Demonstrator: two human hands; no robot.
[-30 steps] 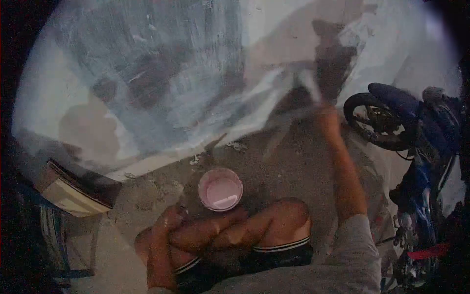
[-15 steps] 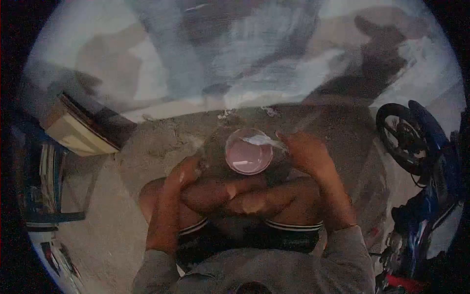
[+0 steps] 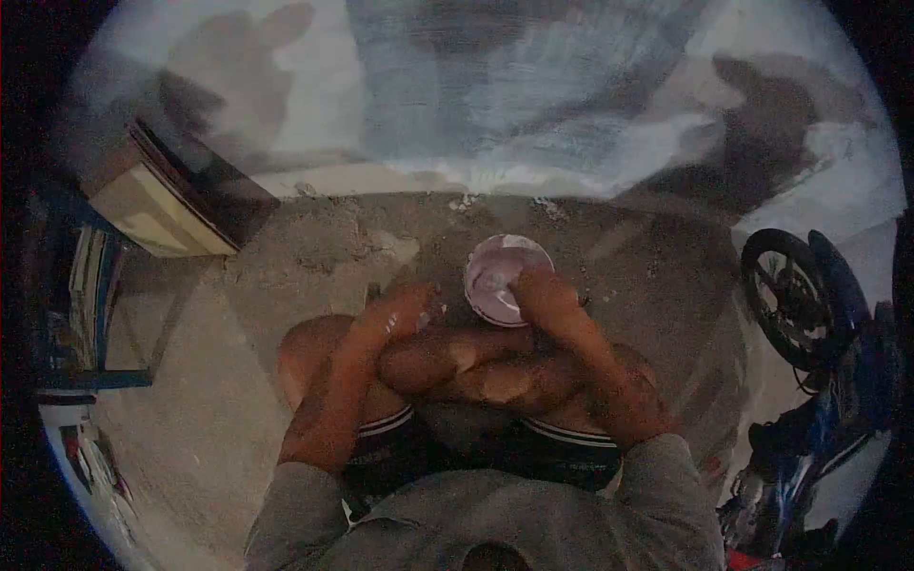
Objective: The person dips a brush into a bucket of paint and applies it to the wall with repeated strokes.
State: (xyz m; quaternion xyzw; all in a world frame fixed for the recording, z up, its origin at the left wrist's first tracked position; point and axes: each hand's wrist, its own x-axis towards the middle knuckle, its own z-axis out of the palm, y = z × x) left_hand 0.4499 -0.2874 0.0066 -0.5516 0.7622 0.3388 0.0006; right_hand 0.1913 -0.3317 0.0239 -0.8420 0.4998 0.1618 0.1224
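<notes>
A round tub of pale pinkish-white paint (image 3: 497,262) stands on the floor in front of my crossed legs. My right hand (image 3: 547,297) reaches over its right side, closed around the handle of a paintbrush. The brush is mostly hidden by the hand and the tub. To the left of the tub, above my shin, is my left hand (image 3: 411,309), its fingers curled with nothing visible in them. White paint flecks mark that hand and wrist.
Ahead rises a wall (image 3: 495,95) with streaky grey-white strokes and shadows. White spots mark the concrete floor (image 3: 314,238) near its base. At left are a box-like piece (image 3: 162,219) and a dark-framed rack (image 3: 95,295). A motorbike wheel (image 3: 785,295) stands at right.
My right hand has moved left over the tub, and the white brush head seen above the rim is now largely hidden. My left hand has shifted up and right. The view has tilted slightly.
</notes>
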